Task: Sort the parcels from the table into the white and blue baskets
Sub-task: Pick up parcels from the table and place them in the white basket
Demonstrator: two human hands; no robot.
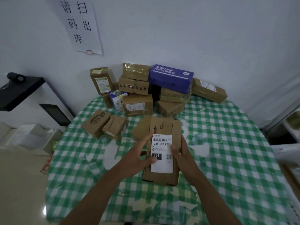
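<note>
Both hands grip labelled parcel (162, 153); stacked boxes (138, 88) crowd table (227, 143) behind.

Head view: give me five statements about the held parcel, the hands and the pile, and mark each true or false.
1. Both hands hold the cardboard parcel. True: left hand and right hand grip its sides.
2. Its white label reads 231-239-K01. True.
3. "6-1" is handwritten on it. True.
4. The blue box lies alone at the near table edge. False: it sits on top of the far pile.
5. The tablecloth is red striped. False: green and white checked.
</note>
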